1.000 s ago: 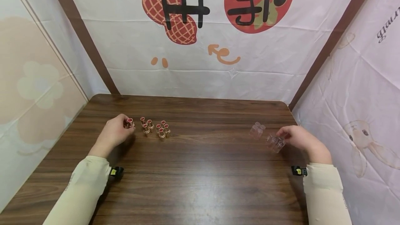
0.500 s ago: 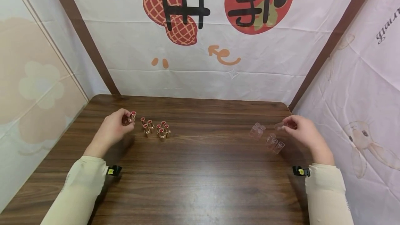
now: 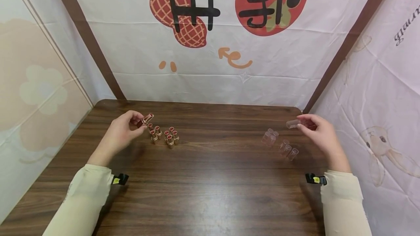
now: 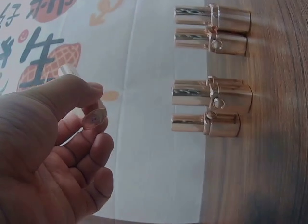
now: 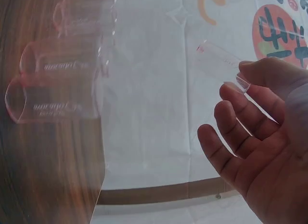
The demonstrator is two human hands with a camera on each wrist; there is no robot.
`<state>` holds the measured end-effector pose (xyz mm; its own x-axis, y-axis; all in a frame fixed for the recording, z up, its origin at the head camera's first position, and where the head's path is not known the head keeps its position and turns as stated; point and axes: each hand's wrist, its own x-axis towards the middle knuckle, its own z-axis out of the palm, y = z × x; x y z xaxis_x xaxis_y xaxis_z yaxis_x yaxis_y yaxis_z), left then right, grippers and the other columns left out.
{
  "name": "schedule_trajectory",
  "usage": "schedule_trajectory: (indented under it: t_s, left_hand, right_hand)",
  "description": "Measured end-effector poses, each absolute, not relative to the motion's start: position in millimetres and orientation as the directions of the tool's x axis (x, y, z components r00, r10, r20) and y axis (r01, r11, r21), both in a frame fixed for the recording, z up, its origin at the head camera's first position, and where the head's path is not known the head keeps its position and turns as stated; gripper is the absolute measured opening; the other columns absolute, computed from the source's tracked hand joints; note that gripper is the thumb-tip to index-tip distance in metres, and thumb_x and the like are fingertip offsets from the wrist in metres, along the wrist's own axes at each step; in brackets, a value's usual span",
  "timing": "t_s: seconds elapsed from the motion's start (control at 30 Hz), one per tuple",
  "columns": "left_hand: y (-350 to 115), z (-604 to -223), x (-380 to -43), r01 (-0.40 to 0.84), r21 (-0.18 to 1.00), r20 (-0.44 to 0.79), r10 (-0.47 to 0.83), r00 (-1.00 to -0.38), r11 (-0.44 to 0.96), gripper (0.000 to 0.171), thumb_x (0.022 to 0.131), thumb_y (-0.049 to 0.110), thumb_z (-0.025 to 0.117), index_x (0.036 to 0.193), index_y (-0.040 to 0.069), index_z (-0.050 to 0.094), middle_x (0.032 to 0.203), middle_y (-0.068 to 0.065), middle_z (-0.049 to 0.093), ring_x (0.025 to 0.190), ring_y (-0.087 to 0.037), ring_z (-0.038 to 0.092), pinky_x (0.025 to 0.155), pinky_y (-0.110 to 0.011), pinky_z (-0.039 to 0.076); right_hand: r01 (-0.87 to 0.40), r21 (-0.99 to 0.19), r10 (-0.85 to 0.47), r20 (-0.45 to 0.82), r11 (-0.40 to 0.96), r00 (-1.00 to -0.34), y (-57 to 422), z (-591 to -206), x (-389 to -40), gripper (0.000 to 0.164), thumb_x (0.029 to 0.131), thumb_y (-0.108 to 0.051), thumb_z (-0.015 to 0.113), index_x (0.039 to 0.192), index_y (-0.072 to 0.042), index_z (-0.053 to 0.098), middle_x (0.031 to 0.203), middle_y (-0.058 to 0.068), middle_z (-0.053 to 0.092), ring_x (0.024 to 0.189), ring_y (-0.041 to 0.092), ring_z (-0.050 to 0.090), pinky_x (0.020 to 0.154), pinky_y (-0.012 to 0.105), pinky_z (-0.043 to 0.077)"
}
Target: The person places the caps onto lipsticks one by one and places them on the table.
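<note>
My left hand (image 3: pixel 122 130) pinches a rose-gold lipstick tube (image 3: pixel 148 118) by its base, tilted with its red-lined open end up and to the right. In the left wrist view most of that tube is behind the thumb. Several like tubes (image 4: pixel 211 96) stand upright on the table just right of this hand. My right hand (image 3: pixel 319 130) pinches a clear lipstick cap (image 5: pixel 219 62) by one end, held nearly level above the table and pointing left. Below and left of it stand several more clear caps (image 3: pixel 288 150), with pale lettering on them in the right wrist view.
The brown wood-grain table (image 3: pixel 210 177) ends at a back edge against a printed white cloth (image 3: pixel 203 83). Cloth walls also rise at left and right. A second cluster of clear caps (image 3: pixel 270 137) stands a little further left. Black wrist cameras (image 3: pixel 120 179) sit on both sleeves.
My left hand has raised its lipstick tube off the table and tipped it to the right. The right hand has left the standing caps, lifting one away and turning it to point left.
</note>
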<state>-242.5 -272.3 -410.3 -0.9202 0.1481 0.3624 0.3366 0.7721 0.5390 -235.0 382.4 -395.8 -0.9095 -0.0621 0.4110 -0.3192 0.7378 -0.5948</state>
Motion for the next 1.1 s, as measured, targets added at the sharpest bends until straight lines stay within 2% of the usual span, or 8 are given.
schedule_trajectory:
  t_s: [0.17,0.27,0.33,0.5,0.67,0.93,1.1]
  left_hand:
    - [-267,-407,-241,0.36,0.544,0.389,0.152,-0.909,0.758,0.02,0.092,0.017,0.077,0.107,0.011,0.065,0.098,-0.005,0.068,0.092,-0.02,0.061,0.082,-0.031,0.045]
    - [-263,-405,-239,0.386,0.545,0.411,0.164,-0.897,0.744,0.019,0.091,0.014,0.078,0.105,0.012,0.067,0.097,-0.004,0.07,0.091,-0.018,0.061,0.08,-0.026,0.047]
    - [-261,-405,-238,0.407,0.549,0.425,0.175,-0.888,0.73,0.018,0.09,0.013,0.078,0.105,0.012,0.067,0.097,-0.003,0.07,0.09,-0.017,0.062,0.078,-0.022,0.048]
    - [-254,-404,-235,0.44,0.559,0.433,0.205,-0.878,0.703,0.019,0.091,0.012,0.078,0.106,0.012,0.067,0.098,-0.002,0.069,0.09,-0.014,0.06,0.074,-0.024,0.047]
    - [-247,-405,-233,0.445,0.586,0.416,0.22,-0.882,0.678,0.021,0.092,0.017,0.078,0.108,0.015,0.066,0.098,0.001,0.066,0.084,-0.013,0.056,0.071,-0.021,0.044]
    - [-235,-407,-231,0.449,0.624,0.402,0.23,-0.886,0.639,0.022,0.091,0.022,0.08,0.108,0.017,0.067,0.096,0.002,0.068,0.082,-0.015,0.058,0.069,-0.02,0.045]
    - [-229,-406,-228,0.43,0.649,0.39,0.211,-0.896,0.627,0.026,0.09,0.026,0.082,0.108,0.017,0.066,0.094,0.001,0.068,0.077,-0.019,0.057,0.065,-0.022,0.046]
  right_hand:
    - [-0.315,-0.654,-0.033,0.405,0.688,-0.914,375,-390,-233,0.028,0.093,-0.014,0.077,0.119,-0.006,0.071,0.093,-0.005,0.067,0.078,0.0,0.059,0.07,0.011,0.047]
    - [-0.334,-0.679,-0.04,0.409,0.654,-0.912,370,-390,-233,0.029,0.092,-0.012,0.078,0.119,-0.006,0.071,0.092,-0.01,0.067,0.078,0.001,0.061,0.069,0.012,0.048]
    - [-0.358,-0.685,-0.059,0.419,0.635,-0.906,365,-389,-233,0.03,0.091,-0.01,0.078,0.12,-0.005,0.071,0.093,-0.008,0.068,0.079,0.002,0.062,0.07,0.013,0.049]
    - [-0.387,-0.697,-0.072,0.436,0.604,-0.897,347,-385,-231,0.031,0.09,-0.004,0.078,0.12,-0.002,0.07,0.094,0.003,0.067,0.08,0.004,0.061,0.07,0.013,0.048]
    - [-0.363,-0.702,-0.062,0.415,0.612,-0.908,329,-385,-229,0.03,0.092,-0.004,0.075,0.121,0.002,0.069,0.095,0.011,0.065,0.08,0.005,0.058,0.068,0.012,0.047]
    - [-0.374,-0.717,-0.077,0.41,0.588,-0.909,312,-387,-227,0.031,0.092,-0.012,0.078,0.122,-0.007,0.071,0.098,0.01,0.066,0.083,0.007,0.059,0.071,0.012,0.048]
    - [-0.423,-0.702,-0.102,0.45,0.573,-0.887,304,-390,-225,0.032,0.09,-0.01,0.08,0.121,-0.008,0.072,0.098,0.01,0.068,0.083,0.007,0.06,0.073,0.013,0.049]
